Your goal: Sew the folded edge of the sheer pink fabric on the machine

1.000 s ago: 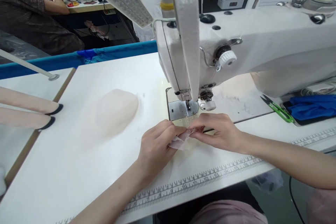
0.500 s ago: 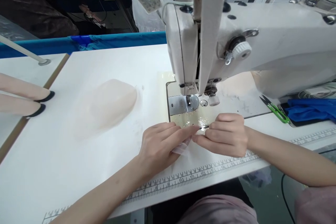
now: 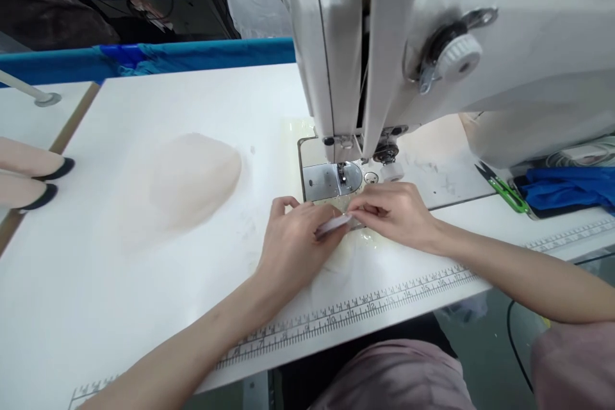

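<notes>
Left hand (image 3: 293, 243) and right hand (image 3: 398, 214) shifted toward needle plate (image 3: 331, 179), grips pinching pale fabric strip (image 3: 334, 225).

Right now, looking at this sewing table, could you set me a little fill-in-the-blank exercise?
1. The left hand and right hand pinch a small fabric strip just in front of the white sewing ____.
2. The thread snips right of the hands have ____ handles.
3. The cloth beside those snips is ____.
4. The pale moulded cup lies on the table to the ____ of the left hand.
Missing words: machine, green, blue, left.
</notes>
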### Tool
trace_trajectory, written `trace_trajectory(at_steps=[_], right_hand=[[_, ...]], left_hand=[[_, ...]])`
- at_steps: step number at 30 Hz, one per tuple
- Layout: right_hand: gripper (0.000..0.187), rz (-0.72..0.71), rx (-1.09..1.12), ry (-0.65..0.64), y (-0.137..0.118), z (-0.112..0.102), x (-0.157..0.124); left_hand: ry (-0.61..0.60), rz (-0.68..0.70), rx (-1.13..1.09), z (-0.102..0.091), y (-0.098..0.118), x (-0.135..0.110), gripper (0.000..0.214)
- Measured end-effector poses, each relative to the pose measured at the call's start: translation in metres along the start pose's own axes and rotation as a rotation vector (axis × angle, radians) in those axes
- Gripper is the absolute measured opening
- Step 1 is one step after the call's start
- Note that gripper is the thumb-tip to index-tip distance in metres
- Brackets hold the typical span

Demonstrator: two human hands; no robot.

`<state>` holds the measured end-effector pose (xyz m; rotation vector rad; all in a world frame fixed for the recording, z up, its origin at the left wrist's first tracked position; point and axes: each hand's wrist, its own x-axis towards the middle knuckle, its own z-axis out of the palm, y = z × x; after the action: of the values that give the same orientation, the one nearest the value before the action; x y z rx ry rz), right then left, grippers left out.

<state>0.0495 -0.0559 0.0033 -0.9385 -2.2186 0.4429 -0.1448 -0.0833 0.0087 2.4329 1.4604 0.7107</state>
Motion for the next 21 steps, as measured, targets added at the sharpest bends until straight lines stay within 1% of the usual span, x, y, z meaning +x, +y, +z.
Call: trace_trajectory(at_steps=[1, 3, 4, 5, 8, 10, 11, 13, 15, 16, 19, 21], right_hand=[[0.016, 0.057, -0.006, -0.005, 0.001, 0.000, 0.001], [0.014, 0.145, -0.037, -0.023, 0.002, 0.000, 0.004], [0.013, 0.179, -0.050, -0.034, 0.002, 0.000, 0.005], [0.012, 0.205, -0.055, -0.044, 0.002, -0.001, 0.006], [0.010, 0.260, -0.021, -0.056, 0.000, -0.002, 0.009], [0.012, 0.288, 0.014, -0.059, 0.000, -0.002, 0.011], [0.013, 0.300, 0.021, -0.059, 0.001, -0.002, 0.012], [0.013, 0.304, 0.009, -0.054, 0.003, -0.001, 0.012], [0.014, 0.267, -0.049, -0.039, 0.006, -0.001, 0.011], [0.014, 0.222, -0.096, -0.023, 0.008, -0.002, 0.010], [0.021, 0.014, -0.257, 0.028, 0.010, -0.004, 0.004], [0.028, -0.120, -0.364, 0.028, 0.008, -0.006, -0.001]], left_hand=[[0.041, 0.001, 0.036, 0.001, 0.000, 0.000, 0.013], [0.139, 0.032, 0.116, 0.001, 0.000, 0.000, 0.042], [0.183, 0.068, 0.159, 0.001, 0.001, -0.001, 0.050], [0.213, 0.114, 0.205, 0.000, 0.003, -0.002, 0.052], [0.222, 0.285, 0.352, -0.001, 0.008, -0.005, 0.035], [0.208, 0.393, 0.427, -0.002, 0.011, -0.008, 0.028], [0.196, 0.430, 0.450, -0.003, 0.012, -0.009, 0.028], [0.152, 0.453, 0.472, -0.004, 0.014, -0.010, 0.027], [0.102, 0.429, 0.470, -0.005, 0.015, -0.011, 0.026], [0.086, 0.412, 0.462, -0.005, 0.015, -0.010, 0.026], [0.070, 0.373, 0.424, -0.005, 0.012, -0.007, 0.028], [0.070, 0.360, 0.406, -0.005, 0.009, -0.004, 0.029]])
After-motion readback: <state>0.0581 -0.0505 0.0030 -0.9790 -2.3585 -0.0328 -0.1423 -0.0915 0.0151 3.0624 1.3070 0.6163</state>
